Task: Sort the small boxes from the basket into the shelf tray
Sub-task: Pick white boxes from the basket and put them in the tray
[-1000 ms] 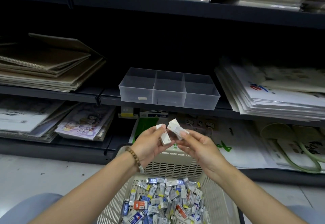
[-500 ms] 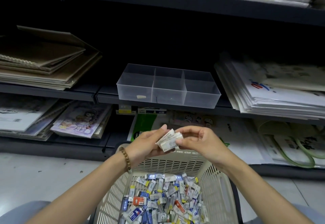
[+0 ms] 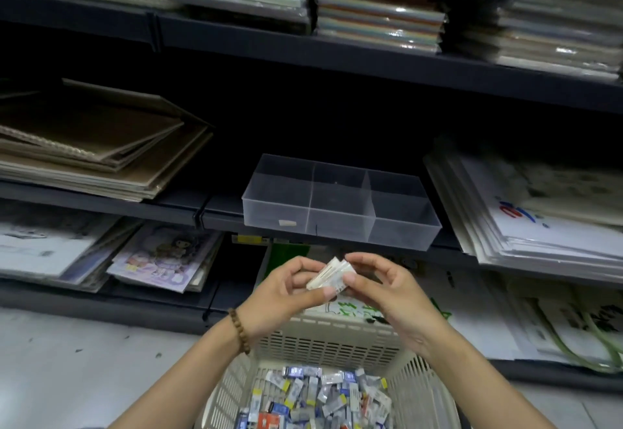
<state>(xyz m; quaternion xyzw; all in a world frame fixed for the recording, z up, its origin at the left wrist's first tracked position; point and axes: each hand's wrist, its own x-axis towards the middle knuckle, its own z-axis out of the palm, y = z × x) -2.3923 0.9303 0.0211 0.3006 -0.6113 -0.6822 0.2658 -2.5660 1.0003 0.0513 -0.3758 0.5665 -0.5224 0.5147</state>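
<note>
Above the white slotted basket (image 3: 323, 344), both hands meet in front of the lower shelf edge. The left hand (image 3: 279, 297), with a brown bead bracelet (image 3: 240, 329) at its wrist, pinches the small white boxes (image 3: 332, 275) between thumb and curled fingers. The right hand (image 3: 387, 297) grips the same little stack from the other side, its thumb under it and its fingertips over the top. The stack looks like two boxes pressed flat together, though blur makes the count uncertain. It is tilted, with its upper end toward the shelf, and sits in the air well below the tray.

The clear plastic tray (image 3: 397, 233) stands on the dark middle shelf (image 3: 168, 208), its front wall at the shelf edge, with three compartments side by side. A small white piece (image 3: 287, 223) shows low at the front of the left compartment.

Down in the basket lies a loose heap of more small boxes (image 3: 313, 398), white, blue, grey and a few red, some with yellow ends. The basket stands on the pale floor (image 3: 84, 361) between the person's forearms.

Brown sketchbooks (image 3: 101, 145) lie stacked on the shelf to the left of the tray, and a thick pile of white printed sheets (image 3: 539, 219) lies to its right.
</note>
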